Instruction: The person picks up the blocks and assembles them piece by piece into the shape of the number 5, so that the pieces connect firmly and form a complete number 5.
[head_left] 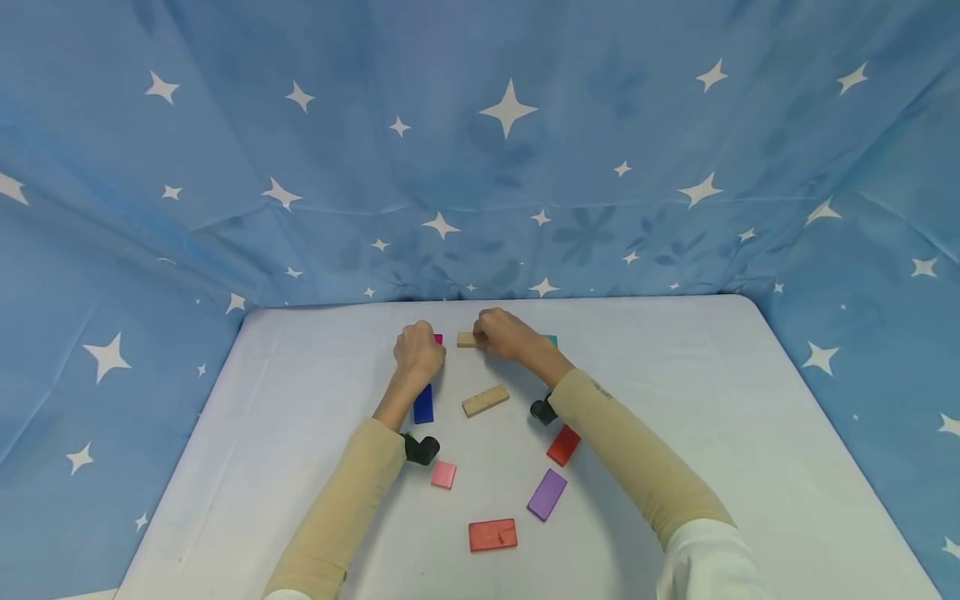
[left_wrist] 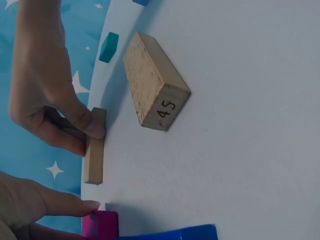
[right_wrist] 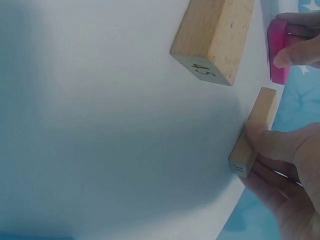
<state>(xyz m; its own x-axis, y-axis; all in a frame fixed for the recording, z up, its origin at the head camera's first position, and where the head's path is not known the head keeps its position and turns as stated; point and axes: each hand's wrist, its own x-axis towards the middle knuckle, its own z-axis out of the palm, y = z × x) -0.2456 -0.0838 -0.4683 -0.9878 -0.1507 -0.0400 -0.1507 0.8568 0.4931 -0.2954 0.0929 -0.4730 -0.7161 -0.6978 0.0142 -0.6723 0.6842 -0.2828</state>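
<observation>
At the table's far edge my left hand (head_left: 420, 350) pinches a magenta block (left_wrist: 104, 224), its thumb against the near side. Just right of it, my right hand (head_left: 506, 333) grips a narrow plain wooden block (right_wrist: 245, 150) between thumb and fingers. A small gap separates these two blocks. Nearer to me lies a second wooden block (head_left: 486, 401), marked 45 on its end in both wrist views. A blue block (head_left: 423, 404) lies below my left hand, close to the magenta one. Partly behind my right wrist, a teal block (head_left: 552, 340) shows.
Toward the front of the white table (head_left: 315, 392) lie a small pink block (head_left: 443, 475), a purple block (head_left: 547, 495) and an orange-red block (head_left: 492, 535). A red block (head_left: 564, 445) sits beside the right forearm. A blue star-patterned curtain (head_left: 480, 167) borders the table.
</observation>
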